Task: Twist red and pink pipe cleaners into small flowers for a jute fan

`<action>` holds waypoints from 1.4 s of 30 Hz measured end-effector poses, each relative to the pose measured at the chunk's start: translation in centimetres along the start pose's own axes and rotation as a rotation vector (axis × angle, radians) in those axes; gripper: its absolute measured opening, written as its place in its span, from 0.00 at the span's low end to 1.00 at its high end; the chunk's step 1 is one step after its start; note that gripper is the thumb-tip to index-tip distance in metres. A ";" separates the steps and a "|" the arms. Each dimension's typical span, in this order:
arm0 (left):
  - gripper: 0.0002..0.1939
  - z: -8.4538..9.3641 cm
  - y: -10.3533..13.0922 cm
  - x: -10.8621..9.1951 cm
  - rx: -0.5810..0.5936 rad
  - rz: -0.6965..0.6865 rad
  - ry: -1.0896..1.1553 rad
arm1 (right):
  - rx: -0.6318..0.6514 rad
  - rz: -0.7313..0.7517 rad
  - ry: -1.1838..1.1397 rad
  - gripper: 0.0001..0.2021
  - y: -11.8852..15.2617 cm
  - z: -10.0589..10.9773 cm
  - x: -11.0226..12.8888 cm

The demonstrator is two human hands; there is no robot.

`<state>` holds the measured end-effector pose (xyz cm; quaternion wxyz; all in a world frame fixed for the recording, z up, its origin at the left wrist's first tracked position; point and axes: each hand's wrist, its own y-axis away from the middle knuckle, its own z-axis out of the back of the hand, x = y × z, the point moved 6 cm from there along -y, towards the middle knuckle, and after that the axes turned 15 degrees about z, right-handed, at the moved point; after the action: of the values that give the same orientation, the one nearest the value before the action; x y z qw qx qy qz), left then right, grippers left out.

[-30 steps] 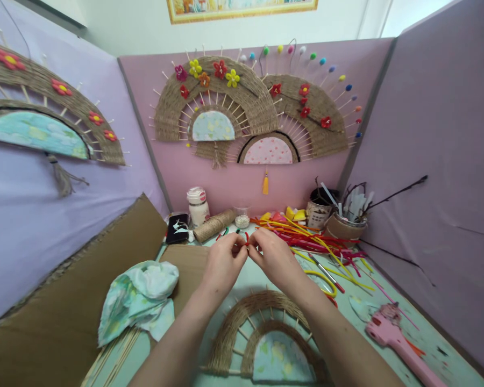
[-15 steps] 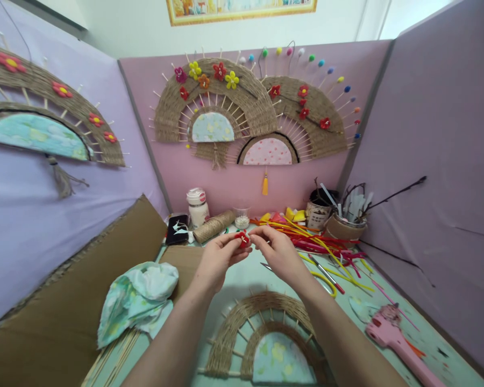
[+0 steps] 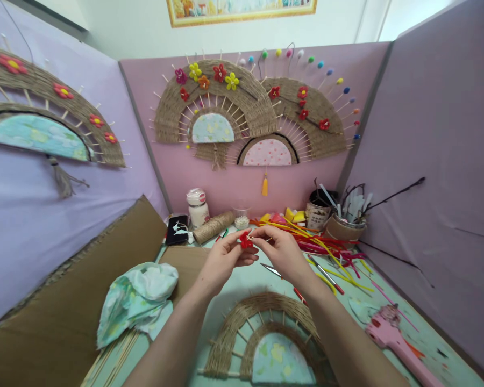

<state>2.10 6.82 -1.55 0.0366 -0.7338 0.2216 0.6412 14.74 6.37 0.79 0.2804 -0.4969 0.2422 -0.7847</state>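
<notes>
Between thumb and fingers, my left hand (image 3: 221, 262) holds a small red flower (image 3: 246, 240) with pale stamens, which looks made of fuzzy pipe cleaner. My right hand (image 3: 282, 252) pinches at the flower's right side, by the stamens; its fingertips partly hide what they grip. Below my forearms, a half-round twine-woven fan (image 3: 224, 346) with thin stick ribs and a floral cloth centre (image 3: 282, 357) lies on the table. A scissor blade (image 3: 271, 270) shows under my right hand.
Pipe cleaners (image 3: 318, 242) lie behind and right, near a silver-red pen (image 3: 326, 274). A pink glue gun (image 3: 399, 338) rests at right. Crumpled cloth (image 3: 139, 298) and cardboard (image 3: 76, 290) are left. A twine roll (image 3: 213, 227) and white bottle (image 3: 197, 207) stand behind.
The red flower has turned so its petals and stamens show more, and it has shifted slightly right. Both hands stay close together, with the right fingers still at the flower.
</notes>
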 end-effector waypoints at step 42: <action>0.13 0.2 1.4 -1.3 -0.230 -0.393 -0.433 | -0.012 -0.096 -0.140 0.06 0.2 0.2 2.1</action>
<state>1.27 5.96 0.00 0.1229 -0.6082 -0.0112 0.7841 14.24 4.75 2.10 0.2558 -0.5633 0.2028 -0.7590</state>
